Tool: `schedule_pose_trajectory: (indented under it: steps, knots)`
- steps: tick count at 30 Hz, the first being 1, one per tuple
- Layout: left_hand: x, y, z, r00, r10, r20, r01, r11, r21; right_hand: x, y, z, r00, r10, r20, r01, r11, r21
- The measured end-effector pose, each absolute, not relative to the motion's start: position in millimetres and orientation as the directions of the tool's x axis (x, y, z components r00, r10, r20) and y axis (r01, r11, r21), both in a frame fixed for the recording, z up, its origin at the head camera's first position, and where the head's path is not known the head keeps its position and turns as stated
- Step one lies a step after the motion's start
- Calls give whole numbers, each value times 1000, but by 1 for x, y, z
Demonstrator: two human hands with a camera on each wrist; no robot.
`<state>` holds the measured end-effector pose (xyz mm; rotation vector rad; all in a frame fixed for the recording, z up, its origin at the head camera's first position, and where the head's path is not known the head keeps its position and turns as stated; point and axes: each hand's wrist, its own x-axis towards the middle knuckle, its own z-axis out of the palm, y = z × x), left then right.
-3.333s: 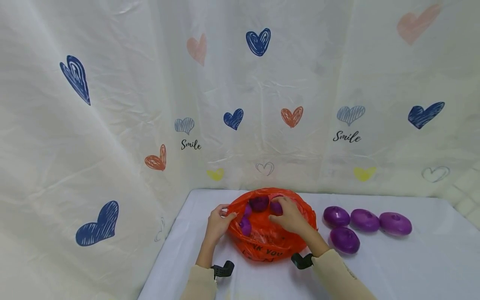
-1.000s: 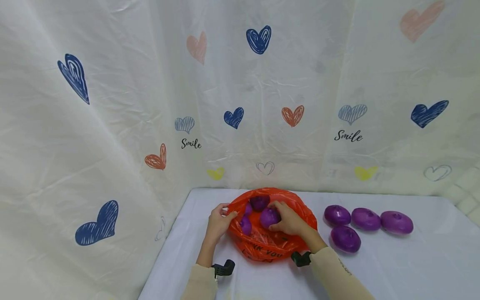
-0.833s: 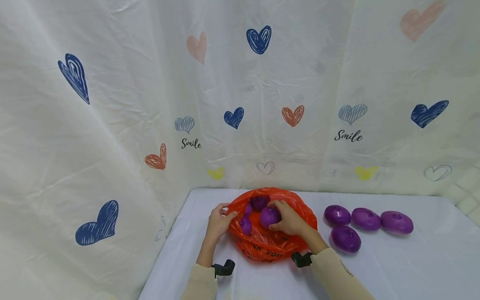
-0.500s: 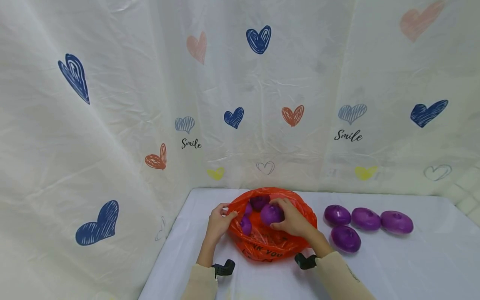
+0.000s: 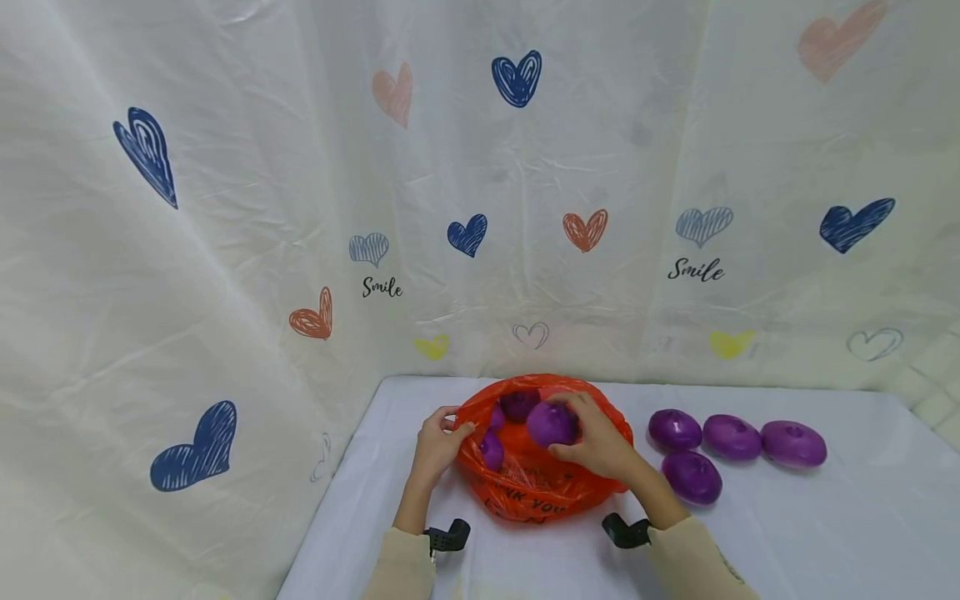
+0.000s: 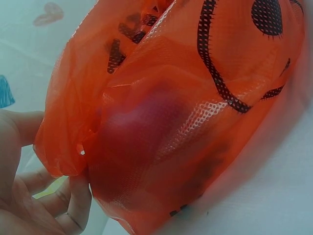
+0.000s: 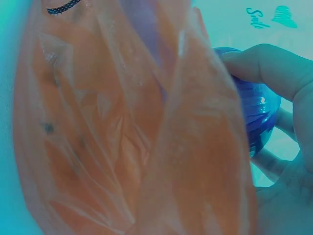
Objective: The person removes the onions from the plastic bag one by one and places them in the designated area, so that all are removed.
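A red plastic bag (image 5: 536,500) with black lettering lies with its mouth open on the table. My left hand (image 5: 437,443) pinches the bag's left rim between thumb and fingers; the left wrist view shows the bunched film in that grip. With my right hand (image 5: 600,437) I hold a round, glossy purple onion (image 5: 551,424) over the bag's mouth, thumb on the near side. In the right wrist view, the bag's film partly covers this onion (image 7: 259,110). Deeper in the bag, a dark onion (image 5: 519,405) sits at the back and another onion (image 5: 491,451) at the left.
Right of the bag, several purple onions rest on the white-covered table (image 5: 840,533): one onion (image 5: 691,477) in front, and a row behind ending in a longer onion (image 5: 792,444). A white curtain (image 5: 622,167) printed with hearts hangs behind the table.
The right hand has drawn the onion from the back of the bag toward its middle, then slightly up and right. The left hand keeps its place on the rim.
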<state>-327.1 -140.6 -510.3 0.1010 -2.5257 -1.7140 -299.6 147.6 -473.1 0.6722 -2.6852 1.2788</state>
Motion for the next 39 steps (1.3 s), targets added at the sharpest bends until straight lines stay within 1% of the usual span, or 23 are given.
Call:
schedule_pose_trajectory:
  steps: [8,17,32,39]
  knots:
    - [-327,-140,-510,-994,-105,42,1,363,932,-287,158,-464,-891,-328,314,-447,515,-731]
    - [-326,-141,-511,-994,-100,36,-4,368,930,-276,179,-458,-885,-306,351,-464,521,-717]
    - [-325,-140,-511,-994,-105,26,-15,368,930,-265,214,-456,-898,-188,398,-430,572,-699]
    - [-325,-140,-510,-994,-105,25,-15,368,930,-260,230,-457,-923,-135,361,-368,588,-720]
